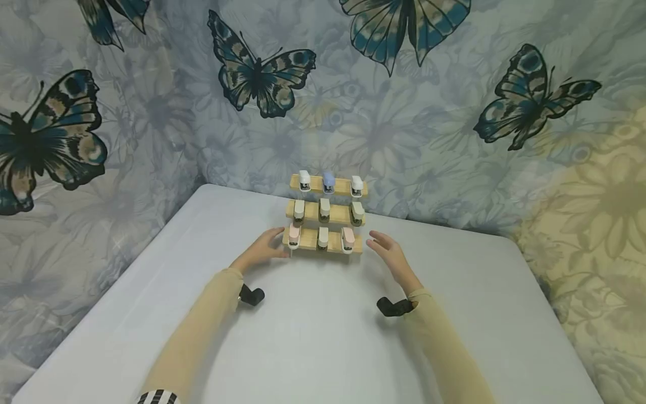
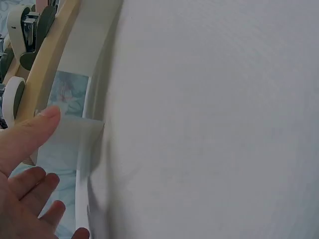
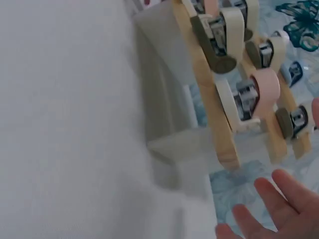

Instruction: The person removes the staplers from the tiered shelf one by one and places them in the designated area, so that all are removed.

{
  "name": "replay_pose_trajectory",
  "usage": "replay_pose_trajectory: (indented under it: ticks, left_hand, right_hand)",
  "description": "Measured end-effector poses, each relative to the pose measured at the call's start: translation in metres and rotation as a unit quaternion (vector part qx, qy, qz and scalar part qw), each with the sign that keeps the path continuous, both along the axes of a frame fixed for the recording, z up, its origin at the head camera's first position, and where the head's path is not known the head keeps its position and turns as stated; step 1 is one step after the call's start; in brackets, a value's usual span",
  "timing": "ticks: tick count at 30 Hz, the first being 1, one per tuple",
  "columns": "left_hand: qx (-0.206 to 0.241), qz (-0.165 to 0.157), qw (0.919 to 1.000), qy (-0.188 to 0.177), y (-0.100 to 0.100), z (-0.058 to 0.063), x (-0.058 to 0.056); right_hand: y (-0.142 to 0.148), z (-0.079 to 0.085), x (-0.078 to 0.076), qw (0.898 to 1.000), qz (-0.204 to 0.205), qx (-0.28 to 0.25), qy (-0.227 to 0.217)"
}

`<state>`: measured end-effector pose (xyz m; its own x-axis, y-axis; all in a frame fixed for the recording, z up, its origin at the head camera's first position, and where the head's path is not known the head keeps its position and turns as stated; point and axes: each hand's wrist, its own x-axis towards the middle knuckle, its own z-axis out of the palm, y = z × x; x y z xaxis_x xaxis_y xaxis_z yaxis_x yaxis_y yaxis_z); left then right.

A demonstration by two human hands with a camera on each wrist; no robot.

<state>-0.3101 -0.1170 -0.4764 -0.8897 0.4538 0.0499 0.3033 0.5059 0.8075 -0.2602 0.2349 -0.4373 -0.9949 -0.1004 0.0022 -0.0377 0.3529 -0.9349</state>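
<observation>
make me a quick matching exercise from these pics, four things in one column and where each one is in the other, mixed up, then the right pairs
Things
1. blue stapler
2. pink staplers
3. left hand
4. right hand

Places, as the head view shows them
a. beside the right end of the rack
b. in the middle of the top shelf
c. at the left end of the rack
d. at the two ends of the bottom shelf

Right pairs: 1-b, 2-d, 3-c, 4-a
</observation>
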Motion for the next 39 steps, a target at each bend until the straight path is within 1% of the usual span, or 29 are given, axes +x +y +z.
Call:
replay_pose_trajectory:
  ticks: [3,6,9,12,15,18,19,22,25,27,28,31,35,37,39]
  left_hand:
    - [0.068,0.002,0.9974,-0.021,0.004,-0.009,0.004]
    - [0.119,0.004,0.9921,-0.038,0.006,-0.014,0.006]
    - [0.157,0.000,0.9867,-0.044,0.009,-0.017,0.002]
    - [0.185,0.002,0.9816,-0.047,0.010,-0.020,0.003]
    - [0.199,0.012,0.9790,-0.045,0.010,-0.022,0.000]
    - [0.211,0.017,0.9765,-0.042,0.010,-0.023,-0.002]
    - [0.213,0.018,0.9759,-0.043,0.010,-0.024,-0.002]
    - [0.225,0.010,0.9731,-0.048,0.009,-0.028,-0.001]
    - [0.234,0.011,0.9707,-0.055,0.010,-0.031,0.001]
    - [0.237,0.014,0.9698,-0.056,0.010,-0.031,0.002]
    - [0.241,0.012,0.9687,-0.059,0.011,-0.029,0.003]
    - [0.241,0.010,0.9684,-0.064,0.014,-0.020,0.011]
    - [0.232,0.014,0.9705,-0.065,0.017,-0.006,0.023]
    - [0.231,0.017,0.9704,-0.069,0.017,-0.004,0.024]
    - [0.239,0.015,0.9683,-0.070,0.018,-0.003,0.024]
  right_hand:
    - [-0.009,-0.010,0.001,0.999,-0.014,-0.024,0.027]
    - [-0.013,-0.019,-0.003,0.998,-0.019,-0.021,0.053]
    - [-0.017,-0.022,-0.009,0.998,-0.013,-0.031,0.062]
    - [-0.021,-0.023,-0.012,0.998,-0.004,-0.034,0.058]
    - [-0.026,-0.020,-0.015,0.998,0.003,-0.032,0.054]
    - [-0.030,-0.017,-0.017,0.997,0.011,-0.040,0.072]
    - [-0.032,-0.013,-0.014,0.995,0.018,-0.042,0.084]
    - [-0.036,-0.007,-0.008,0.993,0.035,-0.049,0.097]
    - [-0.038,-0.001,-0.001,0.993,0.045,-0.040,0.102]
    - [-0.038,-0.001,-0.001,0.993,0.046,-0.036,0.104]
    - [-0.038,-0.001,0.000,0.993,0.044,-0.035,0.105]
    - [-0.033,-0.009,-0.003,0.993,0.038,-0.042,0.100]
    - [-0.028,-0.020,-0.009,0.994,0.043,-0.039,0.088]
    - [-0.030,-0.018,-0.009,0.994,0.048,-0.039,0.085]
    - [-0.034,-0.009,-0.006,0.994,0.050,-0.044,0.082]
